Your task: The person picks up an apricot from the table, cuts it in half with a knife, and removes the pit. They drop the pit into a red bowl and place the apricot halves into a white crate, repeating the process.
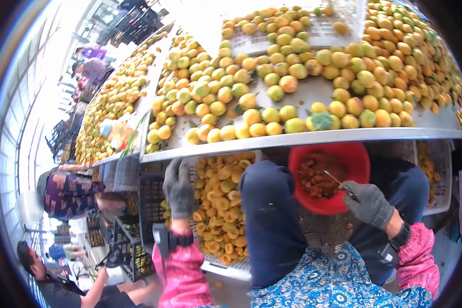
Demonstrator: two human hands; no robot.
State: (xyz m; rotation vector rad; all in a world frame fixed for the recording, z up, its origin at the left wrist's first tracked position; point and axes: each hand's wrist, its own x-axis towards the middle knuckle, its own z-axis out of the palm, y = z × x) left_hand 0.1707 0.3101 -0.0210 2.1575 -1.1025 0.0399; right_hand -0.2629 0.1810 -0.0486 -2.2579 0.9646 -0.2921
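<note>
My right hand (368, 204), in a dark grey glove, is closed around a small knife (335, 179). Its thin blade points up and left over a red bucket (363, 177), which holds brown-orange scraps that look like apricot pits. To the left, my gloved left hand (178, 190) has its fingers stretched out just below the table edge, with nothing visible in it. Right beside that hand, halved apricots (223, 197) fill a white plastic crate (210, 264). Whole yellow-green apricots (292, 126) lie along the metal table (313, 100) above both hands.
The table's raised metal rim (272, 142) runs above my knees. A white basket (292, 43) with apricots lies farther back. Another white crate (441, 200) stands at the right. A black crate (153, 197) is left of my left hand. Other people (66, 287) are at the left.
</note>
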